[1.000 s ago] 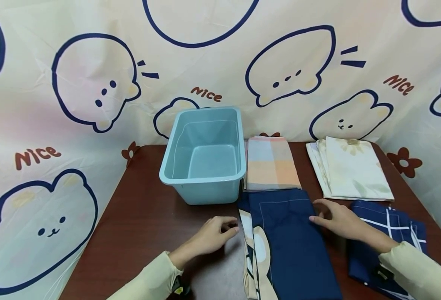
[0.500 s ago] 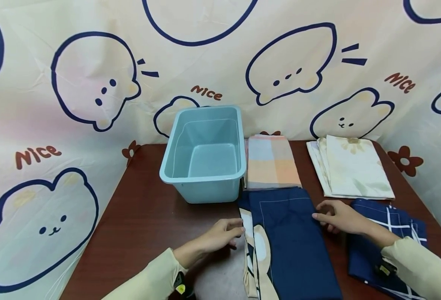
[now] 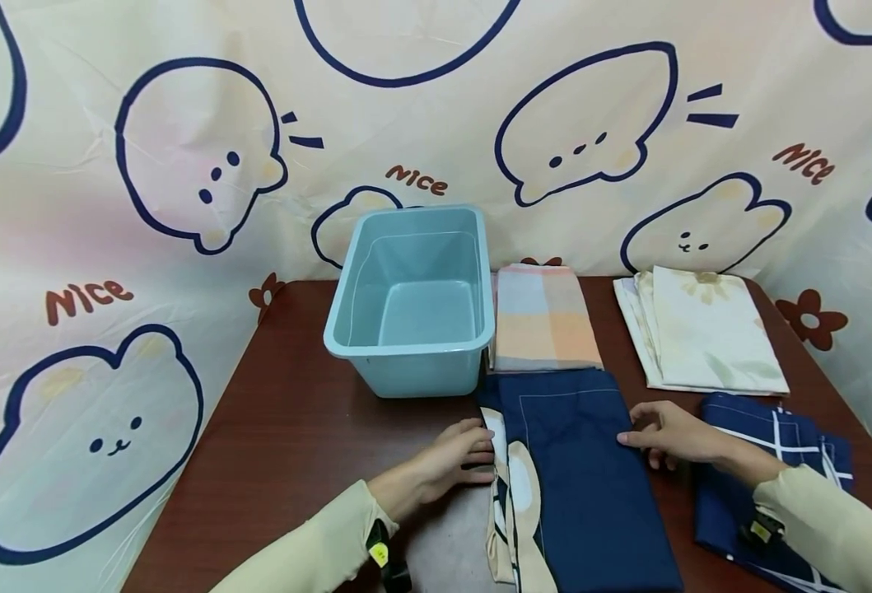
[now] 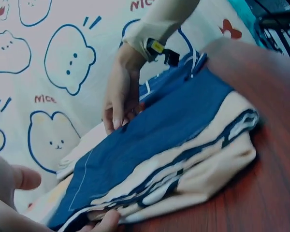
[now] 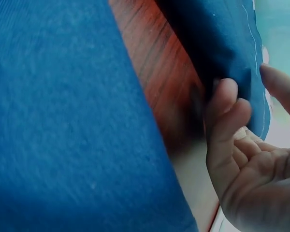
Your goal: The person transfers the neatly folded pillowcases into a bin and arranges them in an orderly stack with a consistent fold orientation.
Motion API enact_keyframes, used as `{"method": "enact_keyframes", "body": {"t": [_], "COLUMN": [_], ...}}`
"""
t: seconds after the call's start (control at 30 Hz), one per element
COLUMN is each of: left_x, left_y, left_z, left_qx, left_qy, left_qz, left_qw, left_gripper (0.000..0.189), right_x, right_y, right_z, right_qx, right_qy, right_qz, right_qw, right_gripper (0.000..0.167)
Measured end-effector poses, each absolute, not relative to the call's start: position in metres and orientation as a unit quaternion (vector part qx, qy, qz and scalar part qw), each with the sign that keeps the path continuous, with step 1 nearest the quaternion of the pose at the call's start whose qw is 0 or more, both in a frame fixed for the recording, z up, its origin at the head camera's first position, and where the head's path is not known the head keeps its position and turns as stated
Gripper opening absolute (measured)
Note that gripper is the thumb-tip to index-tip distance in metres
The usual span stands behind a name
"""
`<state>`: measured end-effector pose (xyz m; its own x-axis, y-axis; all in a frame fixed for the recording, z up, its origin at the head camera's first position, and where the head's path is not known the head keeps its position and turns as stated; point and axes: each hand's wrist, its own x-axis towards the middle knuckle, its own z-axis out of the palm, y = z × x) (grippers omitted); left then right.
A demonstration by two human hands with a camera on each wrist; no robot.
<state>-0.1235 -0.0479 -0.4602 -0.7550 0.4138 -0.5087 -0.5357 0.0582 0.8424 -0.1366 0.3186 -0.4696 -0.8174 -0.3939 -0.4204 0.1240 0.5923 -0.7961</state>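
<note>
A folded navy cloth point(image 3: 584, 478), with layered beige-and-white printed folds point(image 3: 524, 494) along its left side, lies at the front of the brown table. At those folds, my left hand point(image 3: 454, 461) has its fingertips against the edge; the left wrist view shows its thumb point(image 4: 26, 178) raised apart from the fabric. My right hand point(image 3: 669, 432) touches the opposite edge. Its bent fingers point(image 5: 227, 108) rest against the side of the cloth in the right wrist view, while its thumb point(image 5: 278, 84) stands apart from them.
An empty light-blue plastic tub point(image 3: 424, 375) stands behind the left hand. Beyond the navy cloth lies a folded checked cloth point(image 3: 547, 321). Farther right are a folded white floral cloth point(image 3: 720, 333) and a navy cloth with white lines point(image 3: 732, 494), under the right forearm.
My left hand has moved right to the edge of the printed folds. The right hand stays beside the cloth's right edge, with little movement. The cloth lies in place.
</note>
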Motion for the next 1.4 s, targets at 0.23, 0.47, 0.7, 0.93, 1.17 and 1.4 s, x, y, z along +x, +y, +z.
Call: {"method": "enact_keyframes", "body": {"t": [0.23,0.47,0.7,0.93,1.17,1.4], "left_x": [-0.124,-0.120,-0.118,-0.124,-0.132,-0.138], "left_y": [-0.030,-0.022,-0.023,-0.017,-0.020,-0.023], "left_z": [-0.461,-0.465,-0.470,-0.470,-0.467,-0.474], "left_qx": [-0.080,-0.112,-0.126,-0.027,0.040,0.088], "left_qy": [0.625,0.611,0.585,0.667,0.725,0.744], "left_qz": [0.703,0.717,0.736,0.670,0.594,0.573], "left_qw": [0.329,0.316,0.316,0.323,0.346,0.333], "left_gripper": [0.075,0.072,0.077,0.032,0.068,0.082], "right_x": [-0.138,-0.140,-0.138,-0.142,-0.149,-0.149], "right_y": [0.322,0.324,0.327,0.326,0.328,0.330], "right_z": [-0.475,-0.479,-0.483,-0.480,-0.483,-0.482], "right_qx": [-0.111,-0.151,-0.149,-0.124,-0.116,-0.155], "right_qy": [0.830,0.811,0.792,0.794,0.805,0.798], "right_qz": [-0.458,-0.474,-0.492,-0.482,-0.462,-0.465], "right_qw": [0.299,0.309,0.328,0.348,0.355,0.351], "right_gripper": [0.065,0.050,0.051,0.046,0.039,0.034]}}
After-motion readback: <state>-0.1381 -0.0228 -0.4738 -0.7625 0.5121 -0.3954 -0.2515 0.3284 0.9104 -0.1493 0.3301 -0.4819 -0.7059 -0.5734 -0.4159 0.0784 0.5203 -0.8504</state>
